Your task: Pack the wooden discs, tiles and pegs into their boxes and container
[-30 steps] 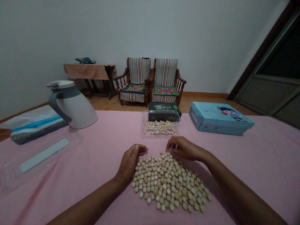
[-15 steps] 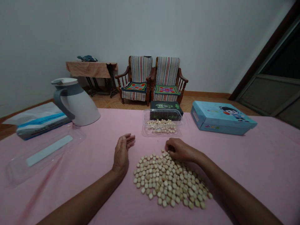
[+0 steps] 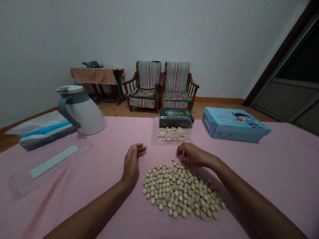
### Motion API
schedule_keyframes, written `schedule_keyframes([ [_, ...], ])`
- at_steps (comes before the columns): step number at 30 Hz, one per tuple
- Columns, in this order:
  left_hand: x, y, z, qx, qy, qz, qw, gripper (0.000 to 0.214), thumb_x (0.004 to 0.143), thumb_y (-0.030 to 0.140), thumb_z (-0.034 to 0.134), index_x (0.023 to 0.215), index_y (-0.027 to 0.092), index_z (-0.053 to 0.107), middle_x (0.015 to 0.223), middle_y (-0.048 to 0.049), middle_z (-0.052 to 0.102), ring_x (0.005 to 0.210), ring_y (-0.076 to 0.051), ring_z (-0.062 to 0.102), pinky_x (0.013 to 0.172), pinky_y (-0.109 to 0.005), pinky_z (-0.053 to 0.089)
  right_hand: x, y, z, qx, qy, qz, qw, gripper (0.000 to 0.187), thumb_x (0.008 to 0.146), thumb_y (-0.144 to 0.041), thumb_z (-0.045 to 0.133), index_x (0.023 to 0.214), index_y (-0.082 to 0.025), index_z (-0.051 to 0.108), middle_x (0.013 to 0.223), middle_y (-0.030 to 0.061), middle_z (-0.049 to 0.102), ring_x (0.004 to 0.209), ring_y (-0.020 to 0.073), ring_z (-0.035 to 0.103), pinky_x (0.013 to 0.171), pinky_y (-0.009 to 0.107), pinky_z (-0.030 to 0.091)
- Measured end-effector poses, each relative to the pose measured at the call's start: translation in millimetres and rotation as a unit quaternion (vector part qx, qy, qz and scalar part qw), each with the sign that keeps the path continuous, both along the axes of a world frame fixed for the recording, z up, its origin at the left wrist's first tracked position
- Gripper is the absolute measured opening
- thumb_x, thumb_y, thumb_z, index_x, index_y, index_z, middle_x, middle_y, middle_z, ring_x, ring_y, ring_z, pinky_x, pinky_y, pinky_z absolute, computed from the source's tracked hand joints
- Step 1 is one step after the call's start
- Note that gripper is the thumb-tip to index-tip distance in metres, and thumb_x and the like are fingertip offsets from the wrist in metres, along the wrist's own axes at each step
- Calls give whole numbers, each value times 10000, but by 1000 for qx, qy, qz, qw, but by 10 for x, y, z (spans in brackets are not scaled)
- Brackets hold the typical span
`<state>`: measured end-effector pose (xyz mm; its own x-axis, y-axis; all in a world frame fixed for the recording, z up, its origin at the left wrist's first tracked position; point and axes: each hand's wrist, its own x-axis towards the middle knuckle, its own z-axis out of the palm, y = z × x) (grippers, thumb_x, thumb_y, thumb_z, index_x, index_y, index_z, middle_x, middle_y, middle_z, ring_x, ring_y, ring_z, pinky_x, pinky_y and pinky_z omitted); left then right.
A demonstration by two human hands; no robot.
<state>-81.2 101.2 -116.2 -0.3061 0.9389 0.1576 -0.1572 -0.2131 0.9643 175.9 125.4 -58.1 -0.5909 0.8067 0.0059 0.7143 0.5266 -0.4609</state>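
A spread of small pale wooden pieces with rounded corners lies on the pink cloth in front of me. At its far right edge is my right hand, fingers curled down and pinched together; whatever they hold is hidden. My left hand rests on its edge to the left of the pieces, fingers stretched out and holding nothing. Just beyond the hands stands a clear plastic box with its lid raised. More of the pale pieces are inside it.
A black box sits behind the clear one. To the right is a light blue carton. At the left are a white and grey jug, a tissue pack and a clear plastic tray. Two chairs stand beyond the pink-covered table.
My right hand has lifted and shifted slightly away from me, toward the clear box. My left hand has moved a little to the right. The pieces lie much as before.
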Motion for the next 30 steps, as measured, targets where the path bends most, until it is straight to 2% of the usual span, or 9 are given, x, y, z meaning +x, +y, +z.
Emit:
schedule_keyframes([
  [3, -1, -1, -14, 7, 5, -3, 1000, 369, 856, 467, 464, 948, 135, 597, 880, -81, 670, 839, -176, 625, 788, -332, 493, -64, -26, -181, -7, -14, -8, 1000, 199, 638, -53, 500, 761, -145, 628, 739, 37, 620, 640, 121, 524, 583, 211, 360],
  [6, 9, -7, -7, 6, 9, -1, 1000, 383, 847, 481, 465, 941, 135, 598, 866, -79, 669, 823, -176, 627, 783, -334, 496, -54, -22, -184, -6, -6, -18, 1000, 198, 608, -35, 506, 730, -148, 613, 711, 20, 600, 630, 114, 507, 572, 203, 351],
  [11, 33, -15, 19, -1, 14, 5, 1000, 396, 841, 494, 463, 927, 132, 598, 839, -76, 669, 792, -169, 627, 758, -315, 492, 63, 70, 166, 65, 52, -45, 995, 174, 630, -58, 505, 743, -152, 599, 684, 7, 562, 618, 115, 494, 566, 211, 356],
  [14, 38, -19, 17, 1, 21, 2, 1000, 396, 845, 495, 456, 918, 132, 596, 830, -73, 667, 782, -164, 625, 751, -309, 490, 94, 150, 389, 156, 121, -127, 972, 196, 678, -101, 521, 845, -143, 614, 769, 33, 592, 650, 123, 515, 610, 233, 388],
  [16, 38, -17, 6, 5, 20, 1, 1000, 391, 849, 490, 454, 920, 132, 594, 825, -72, 665, 775, -161, 624, 744, -306, 490, 78, 171, 433, 191, 156, -163, 955, 195, 709, -130, 528, 881, -142, 620, 812, 48, 609, 665, 128, 527, 627, 244, 402],
  [18, 39, -12, -8, 6, 20, 1, 1000, 391, 847, 491, 458, 919, 130, 593, 817, -70, 663, 763, -160, 622, 737, -306, 490, 29, 145, 367, 163, 154, -134, 965, 151, 721, -131, 525, 829, -148, 629, 791, 45, 620, 663, 128, 537, 620, 240, 405],
  [22, 47, 2, -32, 12, 17, -3, 1000, 404, 832, 510, 470, 905, 134, 596, 795, -62, 657, 742, -158, 618, 726, -306, 493, -152, 4, 26, 36, 65, -16, 997, 126, 697, -103, 544, 768, -147, 638, 733, 35, 641, 642, 124, 549, 597, 223, 392],
  [26, 68, 5, -35, 16, 16, -3, 1000, 393, 826, 497, 472, 894, 130, 594, 776, -57, 648, 722, -151, 609, 701, -292, 492, -331, -77, -225, 28, -5, -25, 999, 150, 670, -102, 564, 784, -138, 655, 783, 56, 653, 680, 130, 547, 607, 216, 379],
  [30, 87, 16, -44, 9, 23, 6, 1000, 379, 818, 482, 465, 866, 126, 588, 746, -54, 644, 687, -144, 601, 682, -285, 486, -355, -38, -141, 29, -20, -39, 999, 157, 637, -72, 559, 742, -136, 658, 734, 40, 655, 652, 127, 541, 590, 210, 370],
])
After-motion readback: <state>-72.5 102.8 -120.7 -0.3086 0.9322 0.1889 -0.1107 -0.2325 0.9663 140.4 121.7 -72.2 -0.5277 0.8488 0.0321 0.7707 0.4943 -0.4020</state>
